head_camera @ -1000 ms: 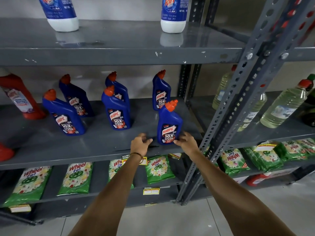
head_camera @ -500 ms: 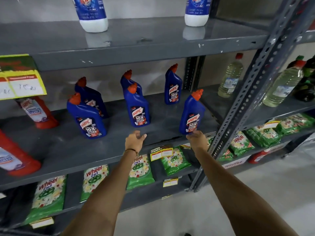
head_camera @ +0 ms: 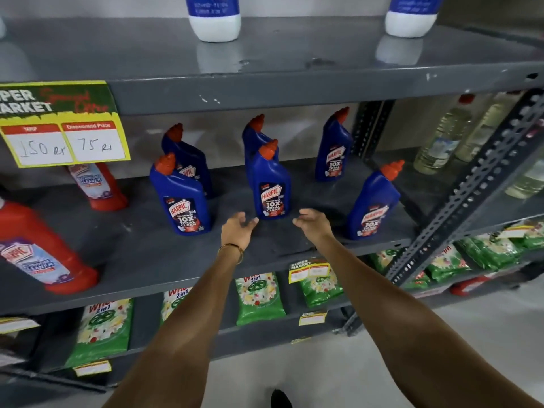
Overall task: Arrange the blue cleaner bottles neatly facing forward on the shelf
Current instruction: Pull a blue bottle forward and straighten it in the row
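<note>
Several blue Harpic cleaner bottles with orange caps stand on the grey middle shelf (head_camera: 147,260). One front bottle (head_camera: 181,201) is at the left with another (head_camera: 188,160) behind it. A middle front bottle (head_camera: 270,187) hides most of one behind it (head_camera: 253,134). A further bottle (head_camera: 332,151) stands at the back right. The right front bottle (head_camera: 374,204) stands near the shelf edge, label turned slightly left. My left hand (head_camera: 238,228) and my right hand (head_camera: 313,223) hover open just below the middle front bottle, one on each side, touching nothing.
Two red Harpic bottles (head_camera: 97,184) (head_camera: 38,251) stand at the shelf's left, under a yellow price card (head_camera: 61,125). White-and-blue bottles (head_camera: 215,19) sit on the top shelf. Green Wheel packets (head_camera: 259,295) lie below. A perforated metal upright (head_camera: 459,195) and clear liquid bottles (head_camera: 441,139) are at the right.
My right hand has let go of the right front bottle and moved left. Both hands now flank the middle front bottle. The camera has shifted left and closer.
</note>
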